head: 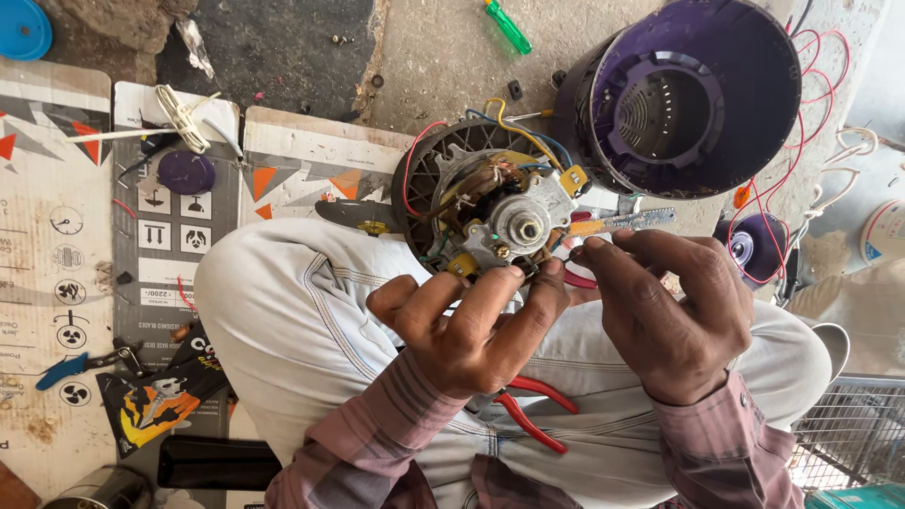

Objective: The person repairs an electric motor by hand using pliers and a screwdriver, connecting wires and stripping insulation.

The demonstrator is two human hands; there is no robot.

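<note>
Metal and copper show at the middle of the view, where a small electric motor [490, 212] with a round black finned base rests on the person's knee, its shaft end facing up and coloured wires looping around it. The left hand [471, 330] reaches up to the motor's near edge, fingers curled, its fingertips [518, 275] pressing on a small part at the rim; its grip is closed on that edge of the motor. A pair of red-handled pliers [533, 410] lies on the lap just under this hand, partly hidden by the wrist. The right hand [674, 316] sits just beside the motor on its right, thumb and forefinger pinched together near a thin wire end; what exactly lies between them is too small to tell. A flat metal strip [627, 221] sticks out from the motor just above those fingers.

Beyond the motor stands a dark purple round housing [688, 94], open toward the camera, with red wires [801, 141] trailing at its right. A green screwdriver [507, 25] lies on the concrete floor above. To the left, flattened cardboard [57, 236] carries a purple cap [186, 172], a white cord bundle [184, 118] and a blue-handled tool [66, 368].
</note>
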